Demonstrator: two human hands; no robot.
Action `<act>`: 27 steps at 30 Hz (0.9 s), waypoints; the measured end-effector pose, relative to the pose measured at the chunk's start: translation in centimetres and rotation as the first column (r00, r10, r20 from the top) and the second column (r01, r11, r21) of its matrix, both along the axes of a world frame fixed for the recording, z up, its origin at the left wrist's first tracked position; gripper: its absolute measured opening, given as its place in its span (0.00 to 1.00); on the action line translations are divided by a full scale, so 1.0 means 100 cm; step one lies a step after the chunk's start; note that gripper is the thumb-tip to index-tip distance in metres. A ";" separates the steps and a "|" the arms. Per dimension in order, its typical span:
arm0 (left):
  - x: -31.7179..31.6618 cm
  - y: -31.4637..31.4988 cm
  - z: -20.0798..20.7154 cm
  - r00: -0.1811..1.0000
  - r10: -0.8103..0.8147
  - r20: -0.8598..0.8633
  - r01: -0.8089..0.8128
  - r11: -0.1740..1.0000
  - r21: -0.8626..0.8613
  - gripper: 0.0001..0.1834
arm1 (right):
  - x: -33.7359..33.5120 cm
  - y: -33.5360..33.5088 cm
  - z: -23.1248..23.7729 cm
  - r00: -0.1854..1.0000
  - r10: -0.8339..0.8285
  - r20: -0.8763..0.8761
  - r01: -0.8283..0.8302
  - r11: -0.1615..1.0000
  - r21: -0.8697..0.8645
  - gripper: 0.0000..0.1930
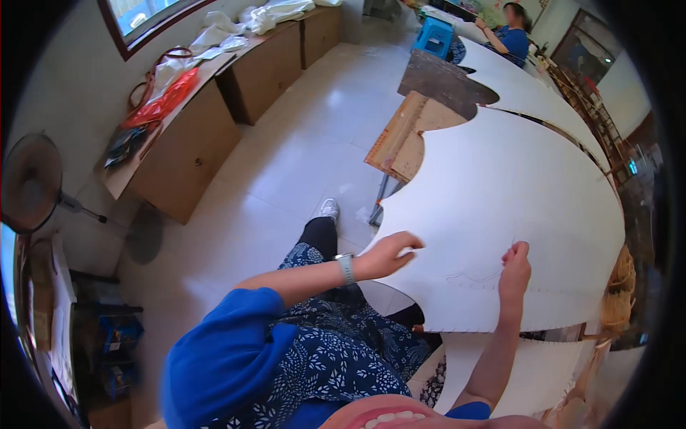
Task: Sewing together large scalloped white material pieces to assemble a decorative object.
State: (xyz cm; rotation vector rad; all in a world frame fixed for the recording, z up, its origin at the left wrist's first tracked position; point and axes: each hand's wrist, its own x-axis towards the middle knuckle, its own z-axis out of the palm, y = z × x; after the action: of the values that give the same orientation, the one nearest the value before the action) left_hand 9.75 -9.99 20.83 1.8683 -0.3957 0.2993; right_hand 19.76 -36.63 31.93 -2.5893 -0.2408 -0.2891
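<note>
Both left hand (pixel 390 256) and right hand (pixel 516 267) curl over white fabric (pixel 500 179), grip contents unclear

Legible text: none can be read on any surface shown.
White sheet (pixel 500 171): a fine curved line and a row of small marks are borne; no letters or figures are made out.
Wristwatch (pixel 345 267): the face is shown too small and too obliquely for any numerals to be resolved.
Blue packages (pixel 120 332): pale patches are carried, but any print is lost in blur.
Wooden piece (pixel 394 136): small reddish marks are set along its face; they cannot be resolved as characters.
Coloured wall decoration (pixel 493 6): it is cut by darkness above; no wording is distinguished.
</note>
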 end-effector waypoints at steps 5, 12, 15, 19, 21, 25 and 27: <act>0.031 -0.067 0.067 0.919 -0.318 0.231 0.390 0.817 -0.426 0.28 | -0.088 0.052 0.026 0.960 0.263 0.097 -0.280 0.902 0.329 0.02; -0.025 -0.061 0.066 0.765 -0.607 -0.217 0.513 0.777 -0.365 0.19 | -0.153 0.053 0.005 0.869 0.387 0.307 -0.478 0.816 0.325 0.04; -0.030 -0.080 0.022 0.892 -0.440 0.100 0.452 0.870 -0.198 0.19 | -0.167 0.037 -0.042 0.890 0.353 0.287 -0.455 0.725 0.518 0.02; -0.027 -0.094 -0.019 0.847 -0.513 0.139 0.520 0.854 -0.022 0.18 | -0.179 0.020 -0.069 0.932 0.315 0.181 -0.297 0.372 0.879 0.03; -0.036 -0.096 -0.032 0.853 -0.517 0.076 0.522 0.847 -0.103 0.18 | -0.187 0.019 -0.073 0.940 0.322 0.114 -0.196 0.233 0.953 0.03; -0.028 -0.095 -0.060 0.936 -0.347 0.063 0.352 0.930 -0.107 0.21 | -0.201 -0.005 -0.077 0.956 0.289 -0.053 -0.012 0.218 0.976 0.05; -0.019 -0.090 -0.068 0.971 -0.232 0.059 0.234 0.972 -0.015 0.22 | -0.204 -0.022 -0.075 0.963 0.249 -0.105 0.030 0.286 0.958 0.05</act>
State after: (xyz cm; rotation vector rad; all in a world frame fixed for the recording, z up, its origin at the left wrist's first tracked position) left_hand 7.89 -18.98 14.03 1.7737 -0.6428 0.1968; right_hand -0.60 -38.83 24.47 -1.3140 -0.0915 -0.0148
